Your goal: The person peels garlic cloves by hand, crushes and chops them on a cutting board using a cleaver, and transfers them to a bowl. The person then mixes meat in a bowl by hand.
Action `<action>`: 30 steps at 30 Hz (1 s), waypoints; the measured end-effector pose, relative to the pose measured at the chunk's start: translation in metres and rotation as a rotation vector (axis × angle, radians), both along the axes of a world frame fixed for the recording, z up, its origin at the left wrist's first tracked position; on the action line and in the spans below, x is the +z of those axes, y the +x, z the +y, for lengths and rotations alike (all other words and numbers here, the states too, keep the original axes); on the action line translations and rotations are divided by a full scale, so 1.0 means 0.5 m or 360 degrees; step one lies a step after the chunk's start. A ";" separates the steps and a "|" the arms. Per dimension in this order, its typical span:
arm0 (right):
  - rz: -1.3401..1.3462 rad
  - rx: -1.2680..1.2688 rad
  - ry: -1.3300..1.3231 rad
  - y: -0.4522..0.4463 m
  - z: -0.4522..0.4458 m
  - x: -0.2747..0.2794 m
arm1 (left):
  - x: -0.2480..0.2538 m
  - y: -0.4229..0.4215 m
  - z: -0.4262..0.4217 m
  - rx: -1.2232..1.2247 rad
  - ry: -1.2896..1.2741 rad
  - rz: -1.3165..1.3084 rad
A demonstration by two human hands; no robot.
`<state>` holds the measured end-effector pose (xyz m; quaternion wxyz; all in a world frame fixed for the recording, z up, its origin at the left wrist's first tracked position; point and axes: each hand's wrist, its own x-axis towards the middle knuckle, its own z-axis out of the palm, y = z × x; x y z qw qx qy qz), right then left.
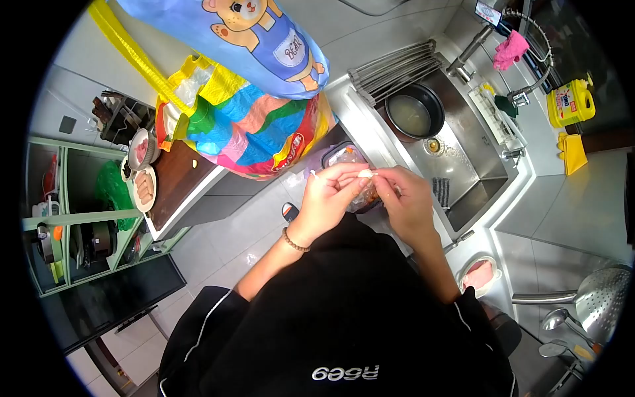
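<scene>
My left hand (325, 200), with a beaded bracelet at its wrist, pinches a small whitish garlic clove (365, 173) between thumb and fingertips. Closed at the same clove are the thumb and forefinger of my right hand (405, 202), so the two hands meet there. Below them stands a bin (345, 155) lined with a clear bag, with scraps inside; my hands hide part of it.
A steel sink (473, 171) holds a dark pot (415, 111) with cloudy liquid. Colourful bags (258, 126) hang at the upper left. On the brown counter (178, 182) are a plate of meat (144, 188) and bowls. Another meat bowl (480, 274) stands at right.
</scene>
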<state>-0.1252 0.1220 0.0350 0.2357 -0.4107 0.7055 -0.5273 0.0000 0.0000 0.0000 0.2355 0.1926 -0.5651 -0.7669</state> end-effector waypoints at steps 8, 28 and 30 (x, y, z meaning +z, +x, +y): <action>0.0311 0.0418 0.0179 -0.039 0.015 0.078 | 0.089 0.011 0.002 -0.0012 -0.0715 -0.0135; -0.0870 0.0130 0.0049 0.013 -0.001 0.052 | 0.097 0.021 -0.008 -0.0211 -0.0536 -0.0029; -0.0874 0.0119 0.0045 0.014 -0.001 0.046 | 0.097 0.024 -0.015 -0.0352 -0.0107 -0.0060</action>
